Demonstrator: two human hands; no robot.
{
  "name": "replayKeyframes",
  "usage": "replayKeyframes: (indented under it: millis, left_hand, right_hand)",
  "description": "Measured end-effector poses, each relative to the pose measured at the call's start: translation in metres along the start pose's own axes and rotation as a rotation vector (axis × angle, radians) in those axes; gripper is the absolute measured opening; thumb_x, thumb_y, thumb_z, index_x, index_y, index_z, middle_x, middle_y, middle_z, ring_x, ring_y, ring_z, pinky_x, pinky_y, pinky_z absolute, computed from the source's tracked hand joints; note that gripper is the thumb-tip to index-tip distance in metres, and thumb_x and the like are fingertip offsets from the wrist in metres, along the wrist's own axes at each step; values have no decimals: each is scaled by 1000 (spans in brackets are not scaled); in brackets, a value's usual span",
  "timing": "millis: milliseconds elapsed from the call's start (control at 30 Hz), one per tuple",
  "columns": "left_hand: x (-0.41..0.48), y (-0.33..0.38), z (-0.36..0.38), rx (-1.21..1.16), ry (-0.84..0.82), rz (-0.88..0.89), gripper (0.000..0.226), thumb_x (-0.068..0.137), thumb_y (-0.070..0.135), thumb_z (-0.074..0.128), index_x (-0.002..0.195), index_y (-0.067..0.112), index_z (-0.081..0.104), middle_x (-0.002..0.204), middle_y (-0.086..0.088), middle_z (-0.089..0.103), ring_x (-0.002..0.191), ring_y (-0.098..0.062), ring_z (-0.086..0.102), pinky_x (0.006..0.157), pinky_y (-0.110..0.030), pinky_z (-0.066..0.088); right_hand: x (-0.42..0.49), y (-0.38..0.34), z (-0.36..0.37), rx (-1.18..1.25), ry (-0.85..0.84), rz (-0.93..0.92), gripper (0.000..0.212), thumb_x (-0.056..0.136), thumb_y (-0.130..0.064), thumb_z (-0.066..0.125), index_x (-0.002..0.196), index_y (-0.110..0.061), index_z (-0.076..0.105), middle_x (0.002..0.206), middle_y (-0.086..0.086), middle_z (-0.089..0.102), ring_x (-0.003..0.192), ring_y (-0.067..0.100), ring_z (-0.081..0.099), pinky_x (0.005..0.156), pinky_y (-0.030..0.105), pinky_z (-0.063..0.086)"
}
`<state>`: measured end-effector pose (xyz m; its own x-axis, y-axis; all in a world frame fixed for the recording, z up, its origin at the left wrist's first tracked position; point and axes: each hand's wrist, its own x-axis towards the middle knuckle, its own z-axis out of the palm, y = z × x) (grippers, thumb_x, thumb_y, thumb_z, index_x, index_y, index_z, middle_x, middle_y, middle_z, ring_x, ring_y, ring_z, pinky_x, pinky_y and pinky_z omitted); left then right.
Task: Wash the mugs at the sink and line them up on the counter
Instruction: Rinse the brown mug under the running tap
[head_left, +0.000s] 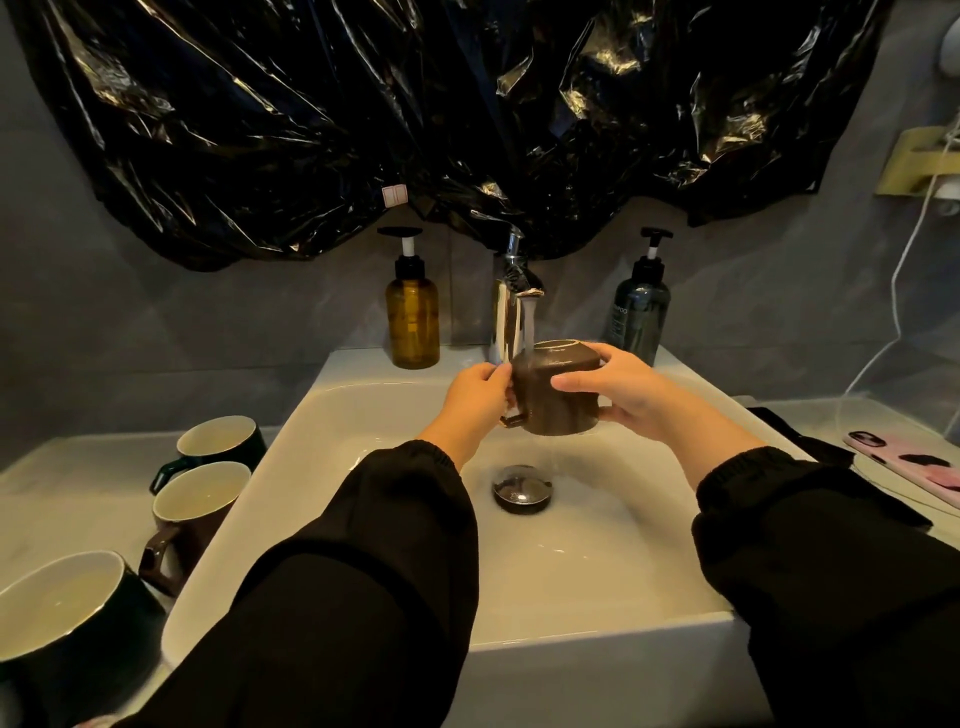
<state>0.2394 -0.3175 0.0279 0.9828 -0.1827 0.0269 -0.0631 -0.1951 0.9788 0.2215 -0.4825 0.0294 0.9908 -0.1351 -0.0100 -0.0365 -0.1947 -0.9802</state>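
Note:
A brown mug (548, 400) is upside down above the white sink (322, 410), and water from the chrome tap (511, 299) runs onto its base. My left hand (475, 397) grips it at the handle side. My right hand (618, 397) holds its right wall, fingers curled round it. On the counter (67, 483) to the left stand three upright mugs with pale insides: a dark green one (221, 447), a brown one (195, 512) and a large dark one (67, 623) nearest me.
An amber pump bottle (412, 312) and a dark pump bottle (639, 317) stand on the sink's back ledge. A metal drain plug (522, 488) sits in the wet basin. A pink phone (914, 462) and a black cloth (810, 441) lie at right. Black plastic sheet (415, 114) hangs above.

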Motion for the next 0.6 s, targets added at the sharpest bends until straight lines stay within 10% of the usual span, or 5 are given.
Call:
replayKeyframes:
  millis: [267,500,600]
  left_hand:
    - [6,-8,-30,-136,77,-97,36,104,26,31,130,9,49,126,-11,58,115,-28,57,95,-40,49]
    - [5,-9,-28,-308,40,-244,34,103,33,34,121,12,53,101,-9,57,91,-25,60,77,-37,54]
    - [3,-12,-31,-433,-10,-366,27,102,29,39,95,9,56,79,-6,58,77,-21,63,68,-36,56]
  right_hand:
    - [0,-3,45,-144,80,-109,70,76,-35,77,136,-23,41,120,-2,52,108,19,52,81,28,48]
    - [-9,-7,32,-76,-121,66,57,85,-56,54,132,-28,37,131,4,51,111,23,55,87,39,54]
    - [-11,-7,19,-8,-262,67,84,71,-50,63,143,-31,25,141,2,41,126,26,44,99,41,44]
